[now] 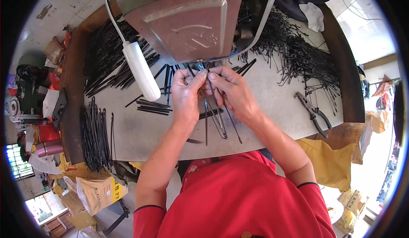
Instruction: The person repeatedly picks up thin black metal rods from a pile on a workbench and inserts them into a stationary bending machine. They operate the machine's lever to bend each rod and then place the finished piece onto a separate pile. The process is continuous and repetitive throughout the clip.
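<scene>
Close together under the front of a machine head (191, 33), my left hand (186, 93) and my right hand (236, 94) pinch thin dark metal rods (221, 125). Thumbs and fingers meet near the upper ends of the rods, right by the machine's working point. The lower ends fan out toward me in a narrow V, and a thinner rod (234, 127) slants down to the right. My fingers partly hide the joint between the rods. Short black strips (153, 107) lie on the metal table (264, 129) left of my left hand.
Piles of black rods cover the table's back left (106, 55) and back right (298, 50). A bundle of rods (94, 136) lies at the left edge. Pliers (313, 112) rest at right. A white tube lamp (142, 72) hangs left of the machine. Raised walls (345, 67) border the table.
</scene>
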Tool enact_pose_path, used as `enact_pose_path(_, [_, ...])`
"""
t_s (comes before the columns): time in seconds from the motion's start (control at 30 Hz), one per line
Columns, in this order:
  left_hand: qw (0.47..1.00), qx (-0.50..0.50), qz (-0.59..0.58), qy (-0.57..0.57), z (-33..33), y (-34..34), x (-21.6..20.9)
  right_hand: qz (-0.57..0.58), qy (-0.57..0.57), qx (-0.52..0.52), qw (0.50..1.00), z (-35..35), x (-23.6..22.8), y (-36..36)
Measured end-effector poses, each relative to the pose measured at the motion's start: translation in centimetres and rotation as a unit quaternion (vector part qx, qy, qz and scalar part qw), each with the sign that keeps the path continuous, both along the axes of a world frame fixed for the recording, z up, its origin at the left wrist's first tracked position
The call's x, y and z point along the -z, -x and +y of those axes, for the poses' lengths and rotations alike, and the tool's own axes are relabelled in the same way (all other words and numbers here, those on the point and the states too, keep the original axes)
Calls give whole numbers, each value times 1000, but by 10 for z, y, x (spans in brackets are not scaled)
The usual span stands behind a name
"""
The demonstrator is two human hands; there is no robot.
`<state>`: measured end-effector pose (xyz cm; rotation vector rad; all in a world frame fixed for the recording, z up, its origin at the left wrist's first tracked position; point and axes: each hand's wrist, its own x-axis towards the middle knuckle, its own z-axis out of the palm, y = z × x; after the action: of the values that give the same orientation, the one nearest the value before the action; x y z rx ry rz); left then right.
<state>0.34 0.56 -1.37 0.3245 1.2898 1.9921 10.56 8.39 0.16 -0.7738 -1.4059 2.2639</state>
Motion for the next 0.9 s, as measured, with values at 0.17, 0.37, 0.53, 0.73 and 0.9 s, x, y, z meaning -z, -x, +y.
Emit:
enact_pose_path(0.17, [1000,15,12,9,0,2,-3,-10,-26,-3,1000,0,-5,0])
enact_pose_path(0.37, [999,34,21,36,-3,5,-2,-13,-6,-34,999,4,-4,-1])
enact_pose_path(0.53, [999,34,15,38,-2,8,-9,4,4,-26,1000,3,-6,1])
enact_pose_path(0.73, [998,35,17,40,-4,5,-19,2,14,-24,1000,1,-17,-3])
enact_pose_path(0.9, [991,63,53,109,-24,3,-37,-20,31,-45,998,-6,-22,-12])
